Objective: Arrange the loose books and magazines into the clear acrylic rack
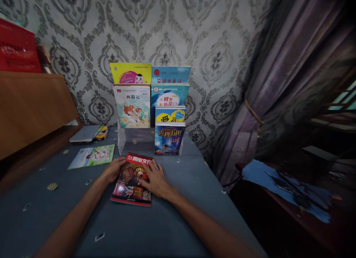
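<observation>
A red-bordered book (135,193) with Chinese lettering and a picture cover lies slightly turned on the dark blue table cover. Its left edge is gripped by my left hand (112,169), whose fingers curl in beside the top left part. My right hand (157,180) rests over the right side of the cover, fingers spread and thumb pointing inward. Just beyond the book stands a clear tiered book rack (136,135). A white book (133,106) and a yellow book (130,72) fill its left side; blue books, among them a small dark blue one (168,139), fill the right.
A green picture book (93,156) lies to the left, with a small stack of books (86,134) behind it. A wooden cabinet (33,106) bearing a red basket (18,46) stands far left. Right of the table are a curtain (267,91) and a blue cloth (258,172) with dark items.
</observation>
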`<action>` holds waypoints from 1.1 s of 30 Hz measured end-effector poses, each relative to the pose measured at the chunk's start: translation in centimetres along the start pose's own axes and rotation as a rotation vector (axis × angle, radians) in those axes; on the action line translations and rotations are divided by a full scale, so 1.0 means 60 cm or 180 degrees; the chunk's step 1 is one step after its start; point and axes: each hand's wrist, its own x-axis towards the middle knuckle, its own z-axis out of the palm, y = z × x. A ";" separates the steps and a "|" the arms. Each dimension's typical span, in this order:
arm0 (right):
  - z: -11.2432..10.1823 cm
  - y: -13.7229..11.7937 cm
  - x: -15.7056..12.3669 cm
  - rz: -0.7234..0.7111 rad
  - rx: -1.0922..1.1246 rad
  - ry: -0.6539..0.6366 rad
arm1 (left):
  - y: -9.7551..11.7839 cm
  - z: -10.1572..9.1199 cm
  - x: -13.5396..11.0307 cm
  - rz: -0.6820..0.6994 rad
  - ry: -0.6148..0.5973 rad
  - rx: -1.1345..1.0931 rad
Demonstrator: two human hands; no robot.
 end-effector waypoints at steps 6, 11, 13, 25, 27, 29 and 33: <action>0.004 0.017 -0.002 0.0040 0.0429 0.0428 | 0.006 0.011 -0.010 -0.0096 0.0007 -0.0153; 0.007 0.046 0.009 0.0354 0.1680 0.0878 | 0.010 0.015 -0.013 0.0137 0.0025 -0.0339; 0.009 0.053 0.015 0.0401 0.2514 0.0739 | 0.009 0.017 -0.015 0.0247 0.0005 -0.0379; -0.051 0.004 -0.004 -0.0231 0.4048 -0.0425 | 0.023 0.030 -0.042 0.0949 -0.0599 -0.0162; -0.070 -0.004 -0.003 -0.0481 0.3596 -0.0311 | 0.035 0.026 -0.043 0.1132 -0.0610 -0.0080; -0.088 -0.010 0.001 -0.0683 0.3102 -0.0062 | 0.049 0.020 -0.044 0.1307 -0.0549 -0.0014; -0.103 -0.006 0.017 -0.0947 0.2281 0.0447 | 0.065 0.017 -0.041 0.1471 -0.0500 -0.0036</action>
